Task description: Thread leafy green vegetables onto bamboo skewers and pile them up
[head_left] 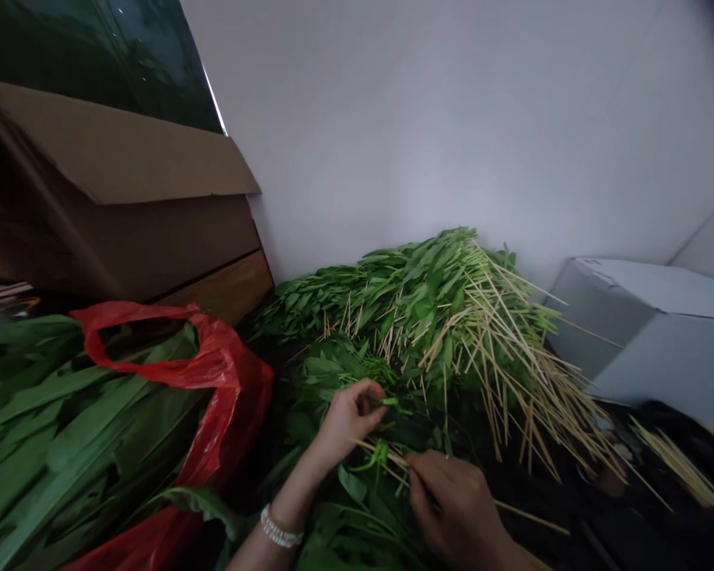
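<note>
My left hand (346,420), with a beaded bracelet (281,530) at the wrist, is closed in a pinch on a green leafy stem (388,403). Close to its right, my right hand (459,501) has its fingers closed around thin bamboo skewers (386,456). A bit of bright green stem (379,454) lies across these skewers between the two hands. One skewer (532,517) sticks out to the right past my right hand. Below and behind both hands are loose green leaves (357,527). My right fingertips are partly hidden.
A big pile of leafy greens on skewers (416,293) rests against the white wall (452,119). Left are a red plastic bag (220,373) of long leaves (77,444) and an open cardboard box (136,230). Right are a white box (678,341) and loose skewers (675,460).
</note>
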`<state>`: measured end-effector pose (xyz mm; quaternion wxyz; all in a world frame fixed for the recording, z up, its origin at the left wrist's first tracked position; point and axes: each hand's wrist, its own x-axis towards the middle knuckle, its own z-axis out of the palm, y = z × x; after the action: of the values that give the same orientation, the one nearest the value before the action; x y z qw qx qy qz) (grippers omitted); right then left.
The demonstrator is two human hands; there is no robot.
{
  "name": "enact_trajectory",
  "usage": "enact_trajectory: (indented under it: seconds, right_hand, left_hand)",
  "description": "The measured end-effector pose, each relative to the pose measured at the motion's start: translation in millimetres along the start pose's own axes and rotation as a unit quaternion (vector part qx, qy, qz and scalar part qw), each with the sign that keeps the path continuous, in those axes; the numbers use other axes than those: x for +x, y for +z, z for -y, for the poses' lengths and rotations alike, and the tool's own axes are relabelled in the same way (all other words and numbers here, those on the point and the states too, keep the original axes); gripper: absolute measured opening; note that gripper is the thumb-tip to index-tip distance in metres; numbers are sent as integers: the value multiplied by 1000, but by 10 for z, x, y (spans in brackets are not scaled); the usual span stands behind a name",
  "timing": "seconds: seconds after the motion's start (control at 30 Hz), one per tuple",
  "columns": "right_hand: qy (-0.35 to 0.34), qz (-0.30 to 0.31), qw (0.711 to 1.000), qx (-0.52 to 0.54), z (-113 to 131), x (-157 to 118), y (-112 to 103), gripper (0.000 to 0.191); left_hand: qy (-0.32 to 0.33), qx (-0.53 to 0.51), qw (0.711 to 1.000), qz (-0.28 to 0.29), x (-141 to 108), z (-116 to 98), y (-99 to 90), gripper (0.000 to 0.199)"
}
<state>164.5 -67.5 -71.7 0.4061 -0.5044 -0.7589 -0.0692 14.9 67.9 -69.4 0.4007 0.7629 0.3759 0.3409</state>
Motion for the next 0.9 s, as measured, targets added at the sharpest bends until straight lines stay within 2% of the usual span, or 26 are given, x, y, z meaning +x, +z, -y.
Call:
enact_trajectory:
  seconds: [0.13, 0.27, 0.43, 0.67, 0.9]
  right_hand:
    - [32, -25, 999, -9, -64, -4, -6, 17]
    - [70, -39, 996, -22, -131, -21, 5, 17]
    - [85, -49, 994, -38, -172, -21, 10, 19]
    - [103, -43, 993, -40, -164, -30, 18, 22]
    - [100, -39, 993, -46, -179, -42, 32, 23]
  left_hand:
    - [-39, -157, 986, -38, 39, -47, -101, 32]
    - [-78, -228, 969, -48, 39, -104, -167, 39]
    - [-88, -237, 967, -43, 20, -160, -208, 43]
    - [-81, -225, 971, 15, 7, -222, -238, 40]
    - [-84, -223, 971, 15, 1, -221, -237, 41]
